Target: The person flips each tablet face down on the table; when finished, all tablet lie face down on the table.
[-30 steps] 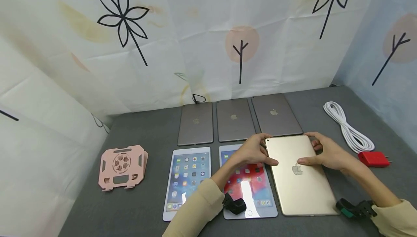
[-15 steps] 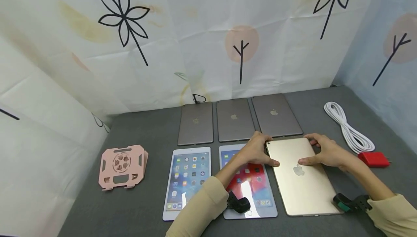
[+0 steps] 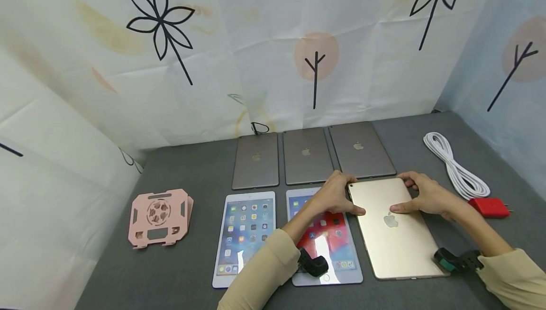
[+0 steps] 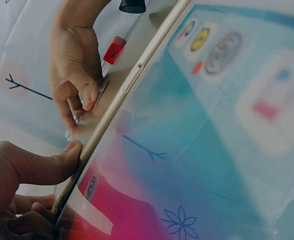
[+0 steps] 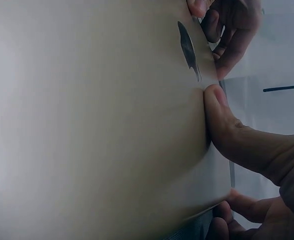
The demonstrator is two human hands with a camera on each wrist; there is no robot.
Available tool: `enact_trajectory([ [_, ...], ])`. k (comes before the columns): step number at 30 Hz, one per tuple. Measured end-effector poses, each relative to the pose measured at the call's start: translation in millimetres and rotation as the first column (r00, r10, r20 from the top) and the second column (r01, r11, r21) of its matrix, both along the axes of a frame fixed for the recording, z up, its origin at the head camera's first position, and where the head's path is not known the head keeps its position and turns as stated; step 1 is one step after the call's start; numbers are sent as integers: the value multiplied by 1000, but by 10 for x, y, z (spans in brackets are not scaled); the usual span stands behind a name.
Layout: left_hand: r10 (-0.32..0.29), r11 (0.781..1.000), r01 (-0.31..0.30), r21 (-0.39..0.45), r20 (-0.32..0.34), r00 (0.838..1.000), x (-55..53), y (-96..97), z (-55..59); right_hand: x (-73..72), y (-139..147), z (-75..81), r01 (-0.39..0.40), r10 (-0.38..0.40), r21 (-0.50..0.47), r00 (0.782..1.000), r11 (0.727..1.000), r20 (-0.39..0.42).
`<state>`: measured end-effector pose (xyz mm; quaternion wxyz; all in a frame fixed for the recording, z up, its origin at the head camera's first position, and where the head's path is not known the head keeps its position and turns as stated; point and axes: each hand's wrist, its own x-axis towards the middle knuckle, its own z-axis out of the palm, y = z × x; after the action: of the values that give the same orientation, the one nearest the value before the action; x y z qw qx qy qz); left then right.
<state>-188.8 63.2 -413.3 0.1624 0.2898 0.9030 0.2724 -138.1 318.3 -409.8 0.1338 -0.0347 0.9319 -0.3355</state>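
A gold tablet [image 3: 396,248] with its back up is held between both hands at the right of the row. My left hand [image 3: 334,196] grips its upper left corner, thumb along the edge; the left wrist view shows that thumb [image 4: 62,162] on the gold rim. My right hand [image 3: 431,196] holds the upper right side, its thumb [image 5: 221,117] pressed on the back near the logo and fingers round the edge. Just left, partly under my left forearm, lies a white tablet [image 3: 351,253] with a lit red and blue screen.
Another lit white tablet [image 3: 245,234] lies further left, beside a pink folding stand [image 3: 142,224]. Behind are three grey tablets [image 3: 258,163] in a row, backs up. At right are a coiled white cable [image 3: 454,168] and a red charger plug [image 3: 489,207].
The gold tablet has shifted slightly right and toward me, its lower end swinging a little right. Both hands keep their hold; the left moved slightly right. Little differs over the last half second.
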Motion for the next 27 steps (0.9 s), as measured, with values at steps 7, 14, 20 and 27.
enact_trajectory([
  [7,-2,1000,2,-1,-30,1000,3,-12,-9,21,-21,20,-1,2,13,1000,1000,-17],
  [14,-6,1000,6,-9,-40,999,5,-22,0,33,-28,28,-9,10,26,1000,1000,-26],
  [20,-8,1000,7,-8,-49,999,9,-21,-3,39,-11,7,-29,30,26,998,999,-50],
  [27,-8,1000,8,0,-51,999,22,-14,0,39,8,-5,-37,39,29,998,999,-48],
])
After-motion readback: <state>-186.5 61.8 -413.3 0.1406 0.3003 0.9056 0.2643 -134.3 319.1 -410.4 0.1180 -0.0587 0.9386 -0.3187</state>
